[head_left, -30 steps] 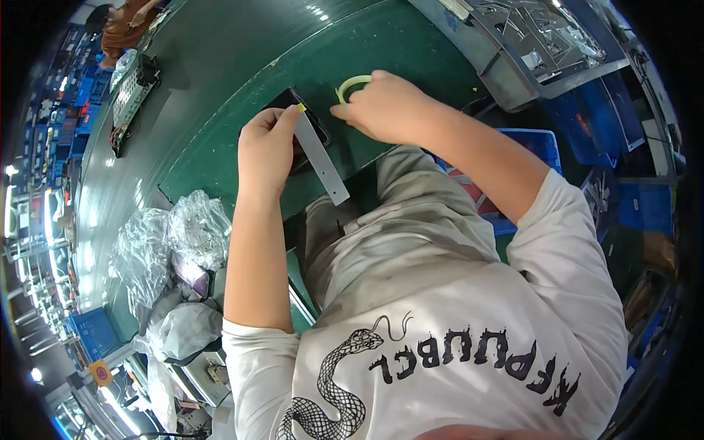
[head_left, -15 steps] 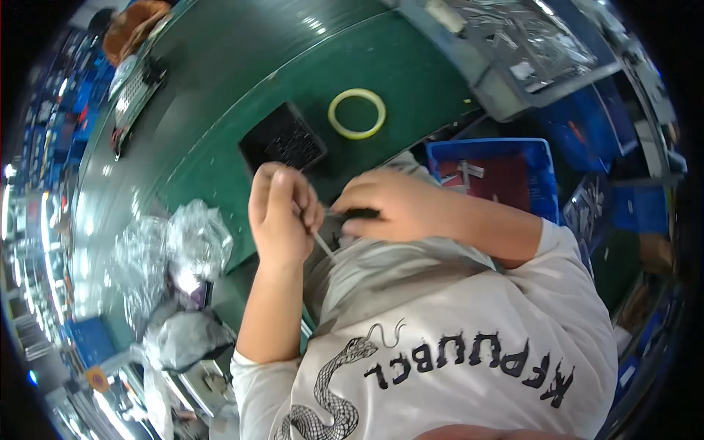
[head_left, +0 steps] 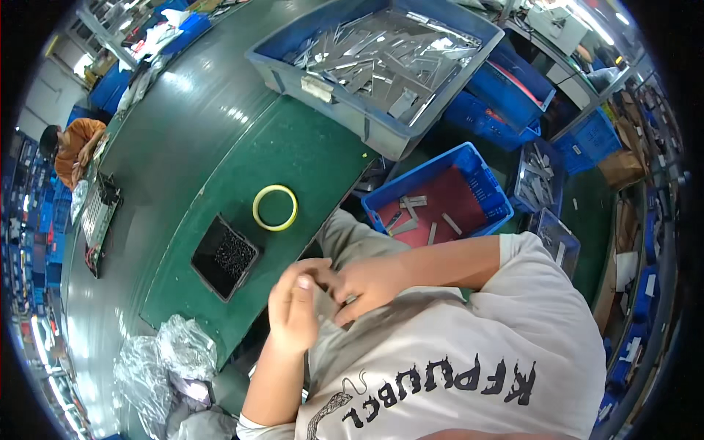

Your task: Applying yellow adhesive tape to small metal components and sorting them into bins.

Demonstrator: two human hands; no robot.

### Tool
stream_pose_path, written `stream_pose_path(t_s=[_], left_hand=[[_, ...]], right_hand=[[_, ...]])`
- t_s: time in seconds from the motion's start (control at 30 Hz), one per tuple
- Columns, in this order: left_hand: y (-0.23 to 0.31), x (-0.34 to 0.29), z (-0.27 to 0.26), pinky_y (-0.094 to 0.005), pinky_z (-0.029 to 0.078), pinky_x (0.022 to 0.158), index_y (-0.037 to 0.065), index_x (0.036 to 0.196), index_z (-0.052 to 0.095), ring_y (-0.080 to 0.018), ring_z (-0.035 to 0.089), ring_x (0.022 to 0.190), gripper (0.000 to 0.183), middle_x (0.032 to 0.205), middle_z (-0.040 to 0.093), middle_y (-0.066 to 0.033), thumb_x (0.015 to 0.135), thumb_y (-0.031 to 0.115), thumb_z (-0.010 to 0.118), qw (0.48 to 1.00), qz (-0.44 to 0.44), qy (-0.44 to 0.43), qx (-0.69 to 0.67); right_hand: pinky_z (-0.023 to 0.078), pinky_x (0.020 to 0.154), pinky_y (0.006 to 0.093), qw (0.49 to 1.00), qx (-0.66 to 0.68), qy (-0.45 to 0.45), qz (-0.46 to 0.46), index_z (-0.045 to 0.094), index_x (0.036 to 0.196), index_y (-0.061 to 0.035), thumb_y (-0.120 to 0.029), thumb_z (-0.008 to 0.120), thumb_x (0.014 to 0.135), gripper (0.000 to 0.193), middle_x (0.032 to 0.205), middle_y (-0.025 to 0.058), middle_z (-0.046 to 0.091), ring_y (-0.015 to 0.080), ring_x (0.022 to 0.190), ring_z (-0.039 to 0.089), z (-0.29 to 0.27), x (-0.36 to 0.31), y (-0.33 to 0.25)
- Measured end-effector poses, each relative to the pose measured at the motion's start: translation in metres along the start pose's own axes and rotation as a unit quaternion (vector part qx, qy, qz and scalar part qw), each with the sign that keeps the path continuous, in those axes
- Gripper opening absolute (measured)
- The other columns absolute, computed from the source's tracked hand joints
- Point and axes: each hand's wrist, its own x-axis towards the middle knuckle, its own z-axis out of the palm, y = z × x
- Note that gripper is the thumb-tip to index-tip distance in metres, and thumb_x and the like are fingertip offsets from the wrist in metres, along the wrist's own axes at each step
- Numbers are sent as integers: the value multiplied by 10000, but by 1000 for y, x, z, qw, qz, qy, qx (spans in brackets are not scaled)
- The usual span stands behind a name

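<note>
My left hand point(head_left: 295, 304) is raised in front of my shirt, its fingers curled inward and its thumb on top. Against it comes my right hand point(head_left: 372, 284), fingers bent and the tips meeting the left hand's fingers. A tiny pale glint shows at the right fingers, too small to name. Whatever the left fingers hold is hidden. Left of the hands, on the green table point(head_left: 242, 165), stands a black box point(head_left: 210, 273) with many small black parts in it. A yellow ring point(head_left: 295, 213), like a tape roll, lies just beyond the box.
A large grey-blue bin point(head_left: 345, 110) of metal strips stands at the far side. To the right is a blue crate point(head_left: 480, 180) with a red bottom and several strips. Clear plastic bags point(head_left: 183, 345) lie at left. Another person point(head_left: 77, 150) sits far left.
My view has swung, so the table things appear lower and further left. My hands have come together. The thin pale strip at my left hand and the dark thing at my right no longer show.
</note>
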Motion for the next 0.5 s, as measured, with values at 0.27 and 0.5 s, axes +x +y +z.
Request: stream_pose_path(t_s=[0.27,0.5], left_hand=[[-15,-30,-34,-403,426,1019,-20,1488,288,-283,535,1232,738,1337,541,-210,839,45,632,995,-6,-12,98],[-38,-50,-51,-339,433,942,-27,1456,343,-196,569,1076,637,1182,609,-121,940,201,638,993,-30,107,31]], right_hand=[[498,755,437,911,-283,288,87,726,958,-38,-226,797,793,260,909,143,675,336,856,639,-64,-139,33],[525,841,358,700,-405,584,70,697,1018,-17,-166,755,829,247,989,143,689,281,932,675,-149,-149,-18]])
